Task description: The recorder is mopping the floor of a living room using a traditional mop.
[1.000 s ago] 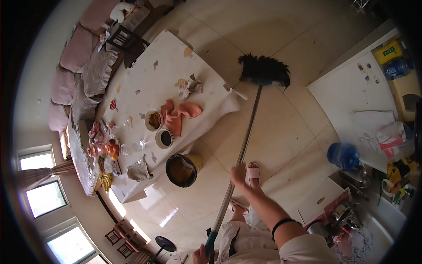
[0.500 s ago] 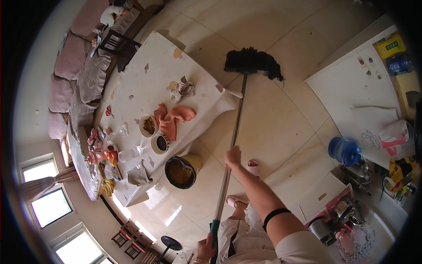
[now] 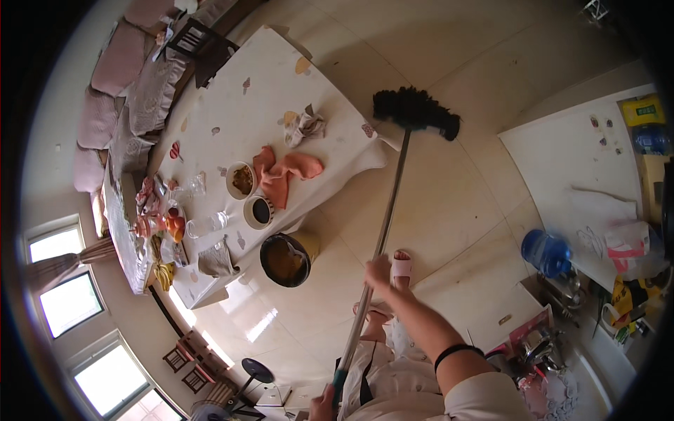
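A mop (image 3: 392, 203) with a long metal pole runs from my body out across the tiled floor. My right hand (image 3: 377, 272) is wrapped round the middle of the pole. Lower down, my left hand (image 3: 321, 405) grips the pole near its green end, partly cut off by the frame's edge. The black, shaggy mop head (image 3: 415, 112) rests on the tiles beyond the table's right corner. The pole passes close by the hanging tablecloth corner.
Left of the pole stands a table (image 3: 232, 151) with bowls, an orange cloth (image 3: 284, 174) and fruit. A bucket (image 3: 286, 259) of brownish contents sits beside it. To the right are a white cabinet (image 3: 562, 161) and a blue water jug (image 3: 546, 252). My slippered feet (image 3: 401, 266) are below the pole.
The mop head has shifted slightly right and down in the view, and my right hand sits a little lower. My right foot has stepped forward. Both hands keep their grip.
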Motion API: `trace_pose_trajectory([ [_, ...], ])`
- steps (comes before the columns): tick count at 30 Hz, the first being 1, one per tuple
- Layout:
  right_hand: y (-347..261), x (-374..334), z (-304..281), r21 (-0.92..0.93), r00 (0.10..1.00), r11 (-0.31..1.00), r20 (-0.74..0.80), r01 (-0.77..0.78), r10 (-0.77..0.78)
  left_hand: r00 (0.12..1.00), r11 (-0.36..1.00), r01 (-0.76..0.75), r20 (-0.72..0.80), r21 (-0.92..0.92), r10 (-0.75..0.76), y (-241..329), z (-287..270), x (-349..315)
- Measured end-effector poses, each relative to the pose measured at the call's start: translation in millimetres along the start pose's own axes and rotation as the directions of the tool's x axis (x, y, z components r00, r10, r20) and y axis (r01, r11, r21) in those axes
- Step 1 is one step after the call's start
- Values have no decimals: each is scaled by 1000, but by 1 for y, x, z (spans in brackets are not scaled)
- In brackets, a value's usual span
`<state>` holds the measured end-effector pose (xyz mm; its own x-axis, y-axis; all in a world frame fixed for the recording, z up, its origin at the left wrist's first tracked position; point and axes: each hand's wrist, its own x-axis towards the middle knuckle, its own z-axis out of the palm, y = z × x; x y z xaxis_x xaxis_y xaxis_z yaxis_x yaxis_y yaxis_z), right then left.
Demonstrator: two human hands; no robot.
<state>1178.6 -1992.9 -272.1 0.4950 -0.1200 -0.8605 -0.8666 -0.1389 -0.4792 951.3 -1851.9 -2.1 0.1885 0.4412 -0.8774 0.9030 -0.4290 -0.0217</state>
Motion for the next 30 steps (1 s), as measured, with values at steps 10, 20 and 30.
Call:
trace_pose_trajectory([
  [10, 13, 80, -52, 3, 901, 987, -408, 162, -146, 703, 703, -711, 58, 30, 708, 29, 23, 29],
  [20, 40, -9, 34, 37, 959, 992, -253, -124, 130, 937, 868, 348, 99, -354, -335, 0, -41, 0],
  [30, 13, 29, -29, -93, 918, 994, -385, 64, -95, 983, 953, 146, 149, -266, -109, 3, 15, 28],
])
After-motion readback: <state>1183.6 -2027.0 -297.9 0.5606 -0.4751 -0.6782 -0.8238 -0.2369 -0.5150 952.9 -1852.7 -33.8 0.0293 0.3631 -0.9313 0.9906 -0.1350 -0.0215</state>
